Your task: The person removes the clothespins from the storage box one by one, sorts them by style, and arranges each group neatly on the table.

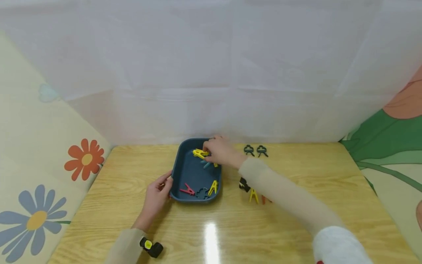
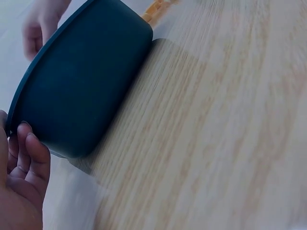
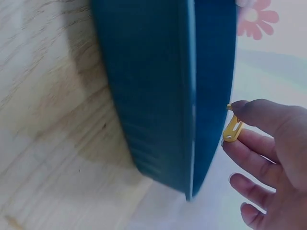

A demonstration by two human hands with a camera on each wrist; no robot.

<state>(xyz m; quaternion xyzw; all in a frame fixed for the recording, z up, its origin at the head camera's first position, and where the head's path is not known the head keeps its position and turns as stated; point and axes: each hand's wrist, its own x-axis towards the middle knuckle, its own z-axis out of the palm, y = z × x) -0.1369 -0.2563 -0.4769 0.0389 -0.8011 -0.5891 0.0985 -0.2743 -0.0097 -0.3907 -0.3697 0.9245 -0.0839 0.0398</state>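
Observation:
A dark blue rectangular tray (image 1: 192, 170) stands on the wooden table. My left hand (image 1: 155, 195) grips its left rim, fingers against the outer wall (image 2: 81, 81). Over the tray's far right corner, my right hand (image 1: 223, 151) pinches a yellow clothespin (image 3: 233, 128) between thumb and fingers. Inside the tray lie a red clothespin (image 1: 188, 189), a dark green clip (image 1: 202, 193) and another yellow clothespin (image 1: 213, 187) at the near end. A blue-green clip (image 1: 206, 164) is partly hidden below my right hand.
Two dark green clips (image 1: 255, 150) lie side by side at the table's back, right of the tray. Under my right forearm are a yellow clothespin (image 1: 253, 195), an orange-red one (image 1: 265, 200) partly covered, and a black item (image 1: 244, 184). A white sheet hangs behind the table.

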